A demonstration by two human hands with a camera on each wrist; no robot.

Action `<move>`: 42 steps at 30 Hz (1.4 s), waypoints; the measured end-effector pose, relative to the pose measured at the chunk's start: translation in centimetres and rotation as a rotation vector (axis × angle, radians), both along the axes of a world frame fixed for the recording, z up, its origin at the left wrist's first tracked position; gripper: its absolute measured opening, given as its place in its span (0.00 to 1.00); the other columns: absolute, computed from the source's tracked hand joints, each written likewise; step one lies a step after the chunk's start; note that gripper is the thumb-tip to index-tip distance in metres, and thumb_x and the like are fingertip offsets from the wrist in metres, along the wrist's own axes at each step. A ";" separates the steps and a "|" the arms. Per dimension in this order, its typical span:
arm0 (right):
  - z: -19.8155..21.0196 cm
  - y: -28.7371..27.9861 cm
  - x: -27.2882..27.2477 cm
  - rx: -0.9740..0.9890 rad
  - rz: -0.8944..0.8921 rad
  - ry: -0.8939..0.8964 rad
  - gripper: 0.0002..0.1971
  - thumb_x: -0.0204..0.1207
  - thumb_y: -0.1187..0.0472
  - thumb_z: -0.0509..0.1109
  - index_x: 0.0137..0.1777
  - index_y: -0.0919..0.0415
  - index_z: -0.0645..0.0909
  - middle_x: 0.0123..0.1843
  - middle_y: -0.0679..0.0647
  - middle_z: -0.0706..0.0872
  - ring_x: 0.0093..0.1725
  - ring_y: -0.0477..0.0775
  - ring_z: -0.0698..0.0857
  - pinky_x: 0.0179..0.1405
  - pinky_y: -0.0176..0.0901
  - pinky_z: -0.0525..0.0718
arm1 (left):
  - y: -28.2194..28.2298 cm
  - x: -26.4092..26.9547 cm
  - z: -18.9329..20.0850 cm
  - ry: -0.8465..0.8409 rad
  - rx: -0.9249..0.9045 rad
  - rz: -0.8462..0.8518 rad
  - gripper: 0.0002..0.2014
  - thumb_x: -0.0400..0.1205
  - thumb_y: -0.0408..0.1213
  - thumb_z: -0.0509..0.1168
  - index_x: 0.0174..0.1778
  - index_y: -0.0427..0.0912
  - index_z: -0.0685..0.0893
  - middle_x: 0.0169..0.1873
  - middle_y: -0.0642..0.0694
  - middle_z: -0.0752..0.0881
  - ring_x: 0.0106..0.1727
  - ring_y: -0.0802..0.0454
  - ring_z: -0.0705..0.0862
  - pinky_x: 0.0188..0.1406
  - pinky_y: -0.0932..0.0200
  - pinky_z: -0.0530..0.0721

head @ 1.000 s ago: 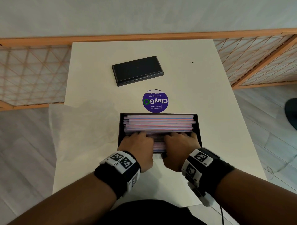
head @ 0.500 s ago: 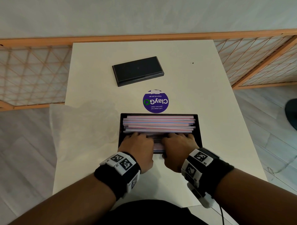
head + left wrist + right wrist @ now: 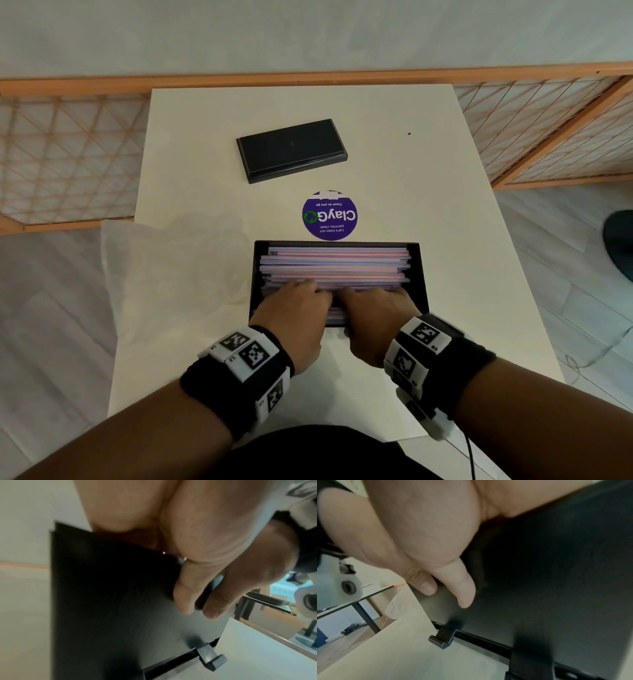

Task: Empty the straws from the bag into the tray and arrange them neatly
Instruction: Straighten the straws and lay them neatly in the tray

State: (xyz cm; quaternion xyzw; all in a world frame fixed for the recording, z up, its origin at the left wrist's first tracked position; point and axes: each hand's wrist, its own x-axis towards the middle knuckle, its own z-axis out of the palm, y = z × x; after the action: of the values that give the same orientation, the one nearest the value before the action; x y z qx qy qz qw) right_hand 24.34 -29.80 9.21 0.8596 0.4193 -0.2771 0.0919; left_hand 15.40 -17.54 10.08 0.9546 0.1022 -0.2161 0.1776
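Observation:
Pink, blue and white striped straws lie lengthwise, stacked in a black tray near the table's front edge. My left hand and right hand sit side by side over the tray's near wall. Their fingers bend over the rim onto the nearest straws. In the left wrist view my left thumb presses the outside of the tray wall. The right thumb does the same on the tray wall. The fingertips are hidden in both wrist views. The clear bag lies flat to the tray's left.
A black lid lies farther back on the white table. A round purple sticker sits just beyond the tray. Latch clips stick out at the tray's base. A wooden lattice fence runs behind the table.
My fingers have crept slightly farther over the straws, and the pile sits a little tighter against the far wall. The tray, bag and lid have not moved.

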 end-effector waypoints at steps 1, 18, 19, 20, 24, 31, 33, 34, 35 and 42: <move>0.1 0.1 0.0 0.014 0.010 0.000 0.17 0.70 0.53 0.67 0.61 0.46 0.76 0.51 0.47 0.88 0.54 0.58 0.87 0.65 0.56 0.78 | 0.1 0.0 -0.1 0.026 -0.027 0.006 0.16 0.83 0.39 0.69 0.66 0.49 0.79 0.65 0.49 0.78 0.69 0.46 0.78 0.68 0.50 0.81; 0.3 -0.5 -0.2 -0.002 -0.096 0.039 0.15 0.73 0.44 0.64 0.54 0.49 0.84 0.53 0.46 0.88 0.57 0.56 0.86 0.63 0.50 0.80 | -0.1 -1.0 -0.5 0.049 0.102 -0.018 0.13 0.85 0.43 0.65 0.63 0.47 0.78 0.58 0.44 0.88 0.59 0.41 0.87 0.60 0.50 0.84; 0.4 -0.5 -0.2 -0.007 -0.098 0.038 0.16 0.73 0.44 0.65 0.55 0.48 0.84 0.56 0.46 0.86 0.60 0.57 0.84 0.65 0.50 0.79 | 0.0 -1.0 -0.6 0.060 0.102 -0.021 0.11 0.85 0.43 0.64 0.62 0.47 0.79 0.58 0.44 0.89 0.59 0.41 0.87 0.60 0.50 0.84; 0.6 -0.5 -0.3 -0.003 -0.093 0.028 0.16 0.74 0.44 0.65 0.57 0.48 0.83 0.59 0.47 0.84 0.63 0.58 0.82 0.67 0.52 0.77 | 0.1 -1.0 -0.8 0.065 0.102 -0.022 0.11 0.85 0.43 0.64 0.62 0.47 0.80 0.58 0.45 0.89 0.59 0.42 0.87 0.61 0.50 0.84; 1.5 -0.4 -0.3 0.081 -0.014 0.015 0.15 0.73 0.52 0.67 0.61 0.48 0.78 0.63 0.47 0.80 0.67 0.58 0.77 0.64 0.53 0.76 | 0.2 -0.9 -1.3 0.084 0.090 -0.017 0.15 0.85 0.46 0.63 0.66 0.49 0.84 0.67 0.48 0.79 0.70 0.44 0.79 0.69 0.48 0.80; 0.7 -0.3 -0.1 -0.040 -0.051 0.079 0.11 0.73 0.54 0.63 0.53 0.49 0.83 0.51 0.48 0.88 0.54 0.58 0.87 0.57 0.47 0.81 | 0.2 -1.0 -1.1 0.063 0.067 0.008 0.17 0.84 0.43 0.66 0.67 0.46 0.74 0.60 0.44 0.85 0.59 0.39 0.86 0.59 0.48 0.85; 0.5 -0.4 -0.2 -0.045 -0.048 0.071 0.12 0.74 0.53 0.62 0.55 0.50 0.83 0.52 0.48 0.88 0.55 0.58 0.86 0.60 0.48 0.81 | 0.2 -1.1 -1.0 0.059 0.086 0.001 0.15 0.84 0.44 0.65 0.66 0.46 0.75 0.58 0.43 0.87 0.57 0.39 0.87 0.57 0.49 0.85; 0.4 -0.5 -0.2 -0.041 -0.047 0.066 0.12 0.74 0.53 0.62 0.55 0.50 0.83 0.53 0.48 0.88 0.55 0.58 0.86 0.60 0.49 0.82 | 0.1 -1.1 -1.0 0.061 0.099 -0.012 0.14 0.85 0.44 0.64 0.64 0.46 0.77 0.58 0.44 0.88 0.57 0.40 0.87 0.58 0.49 0.85; 0.3 -0.5 -0.2 -0.039 -0.050 0.063 0.12 0.74 0.53 0.62 0.55 0.50 0.83 0.53 0.47 0.88 0.55 0.58 0.86 0.60 0.49 0.82 | 0.1 -1.1 -1.0 0.069 0.109 -0.025 0.12 0.85 0.45 0.64 0.63 0.47 0.79 0.58 0.45 0.88 0.58 0.41 0.87 0.60 0.50 0.84; 1.1 -0.5 -0.2 -0.004 -0.061 0.067 0.12 0.74 0.52 0.64 0.56 0.50 0.82 0.54 0.46 0.87 0.57 0.57 0.86 0.57 0.47 0.81 | 0.1 -1.1 -0.4 -0.010 0.098 -0.017 0.14 0.84 0.44 0.66 0.65 0.47 0.80 0.65 0.48 0.81 0.68 0.44 0.80 0.68 0.49 0.81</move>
State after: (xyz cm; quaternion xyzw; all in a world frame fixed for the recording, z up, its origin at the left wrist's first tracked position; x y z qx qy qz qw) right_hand 24.17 -30.30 10.28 0.8621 0.3950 -0.3095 0.0710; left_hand 14.26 -17.41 9.63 0.9641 0.1039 -0.2074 0.1293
